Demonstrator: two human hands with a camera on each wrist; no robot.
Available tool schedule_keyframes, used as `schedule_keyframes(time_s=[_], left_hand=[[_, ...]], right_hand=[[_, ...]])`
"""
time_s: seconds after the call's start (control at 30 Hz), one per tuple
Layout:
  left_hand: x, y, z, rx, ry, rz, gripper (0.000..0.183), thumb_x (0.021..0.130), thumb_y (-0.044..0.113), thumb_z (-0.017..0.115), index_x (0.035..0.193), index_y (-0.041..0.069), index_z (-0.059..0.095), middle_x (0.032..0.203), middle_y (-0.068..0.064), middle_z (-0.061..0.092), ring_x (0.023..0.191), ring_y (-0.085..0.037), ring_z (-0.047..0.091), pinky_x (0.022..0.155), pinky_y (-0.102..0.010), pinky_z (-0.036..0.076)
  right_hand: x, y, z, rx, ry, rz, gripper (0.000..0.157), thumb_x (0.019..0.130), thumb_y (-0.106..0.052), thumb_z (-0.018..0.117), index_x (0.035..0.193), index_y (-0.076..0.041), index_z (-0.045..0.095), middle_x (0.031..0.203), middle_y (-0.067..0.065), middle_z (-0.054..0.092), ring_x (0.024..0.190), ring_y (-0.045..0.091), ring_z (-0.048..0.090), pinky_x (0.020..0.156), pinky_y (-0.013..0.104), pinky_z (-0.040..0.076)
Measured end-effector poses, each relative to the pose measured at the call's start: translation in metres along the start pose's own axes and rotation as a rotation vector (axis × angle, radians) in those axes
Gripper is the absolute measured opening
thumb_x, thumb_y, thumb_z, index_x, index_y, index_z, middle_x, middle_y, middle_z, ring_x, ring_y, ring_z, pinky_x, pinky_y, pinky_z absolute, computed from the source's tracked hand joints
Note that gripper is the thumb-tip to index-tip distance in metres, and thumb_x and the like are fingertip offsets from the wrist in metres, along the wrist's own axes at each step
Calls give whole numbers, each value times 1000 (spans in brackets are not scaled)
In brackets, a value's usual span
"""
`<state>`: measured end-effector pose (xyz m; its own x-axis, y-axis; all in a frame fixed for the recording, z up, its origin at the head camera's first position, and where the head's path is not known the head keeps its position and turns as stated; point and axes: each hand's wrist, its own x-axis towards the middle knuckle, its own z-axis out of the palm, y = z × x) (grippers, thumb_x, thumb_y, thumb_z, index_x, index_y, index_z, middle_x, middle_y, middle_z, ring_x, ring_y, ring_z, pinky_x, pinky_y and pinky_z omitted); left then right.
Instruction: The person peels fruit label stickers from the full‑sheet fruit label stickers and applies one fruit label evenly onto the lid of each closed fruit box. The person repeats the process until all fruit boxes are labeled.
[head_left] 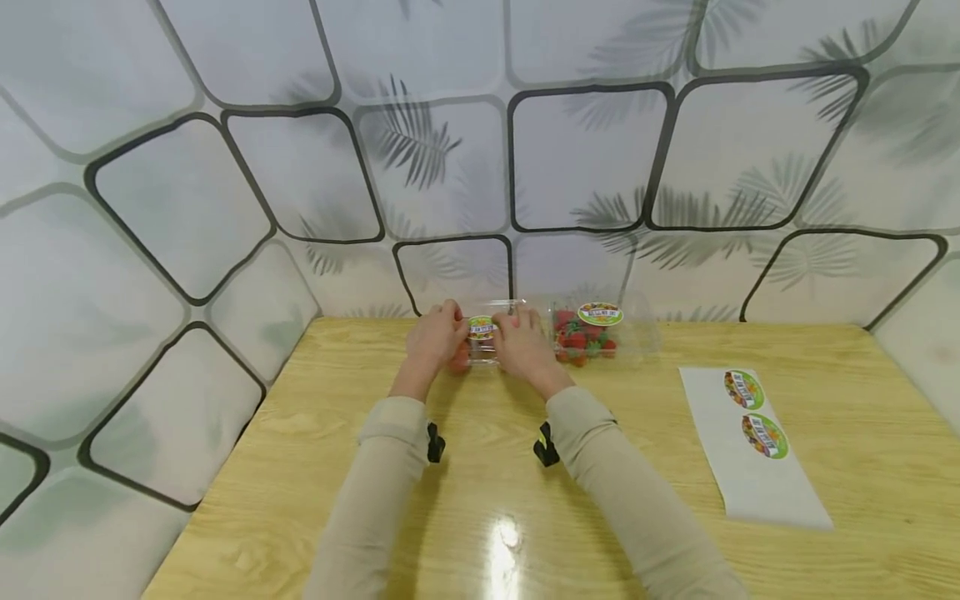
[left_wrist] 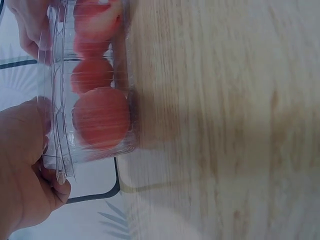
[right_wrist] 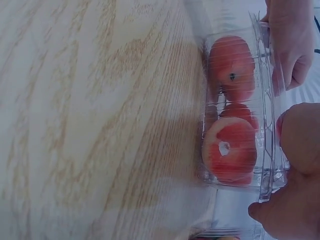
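A clear plastic clamshell box of red, peach-like fruit stands at the table's back, an oval fruit sticker on its lid. At its left end my left hand grips the rim, with fingertips tucked by the corner in the left wrist view. My right hand holds the lid edge at the right end. In the right wrist view its fingers bend over the lid. Part of each hand's grip is hidden. Beside the right hand stands a second clear box of strawberries, also bearing an oval sticker.
A white backing sheet with two oval stickers lies on the right of the wooden table. Behind the boxes rises a patterned fabric wall. Black wrist cameras hang below the cuffs.
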<state>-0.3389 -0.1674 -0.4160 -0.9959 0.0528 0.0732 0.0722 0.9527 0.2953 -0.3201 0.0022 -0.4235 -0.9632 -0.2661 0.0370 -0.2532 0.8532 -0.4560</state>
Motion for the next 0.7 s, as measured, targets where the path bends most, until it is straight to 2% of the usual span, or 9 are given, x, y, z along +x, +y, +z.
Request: schedule_keyframes(time_s=[0.23, 0.43, 0.57, 0.7], left_hand=[[-4, 5, 4, -3, 21, 16, 39, 108, 40, 33, 126, 15, 57, 121, -12, 56, 110, -33, 55, 85, -48, 52], [-6, 12, 3, 4, -5, 82, 43, 108, 39, 37, 137, 13, 55, 129, -19, 49, 117, -36, 49, 91, -49, 49], [-7, 13, 3, -26, -12, 99, 45, 107, 38, 40, 143, 14, 51, 133, -21, 45, 122, -39, 44, 98, -52, 42], [-10, 9, 5, -58, -3, 109, 50, 106, 38, 43, 150, 14, 41, 143, -23, 40, 132, -42, 36, 105, -57, 35]], right_hand=[[4, 1, 0, -102, 4, 22, 41, 109, -28, 31, 146, -16, 43, 159, 26, 18, 147, 47, 13, 118, 56, 19], [9, 7, -1, -234, 49, -33, 44, 110, -29, 28, 147, -13, 46, 157, 27, 26, 148, 42, 17, 119, 52, 21], [8, 10, -5, -206, 41, -82, 50, 110, -35, 25, 153, -13, 39, 160, 25, 21, 150, 39, 13, 119, 54, 19], [-5, 17, -13, -152, 30, -147, 53, 110, -38, 25, 156, -13, 32, 161, 26, 16, 151, 40, 9, 118, 57, 18]])
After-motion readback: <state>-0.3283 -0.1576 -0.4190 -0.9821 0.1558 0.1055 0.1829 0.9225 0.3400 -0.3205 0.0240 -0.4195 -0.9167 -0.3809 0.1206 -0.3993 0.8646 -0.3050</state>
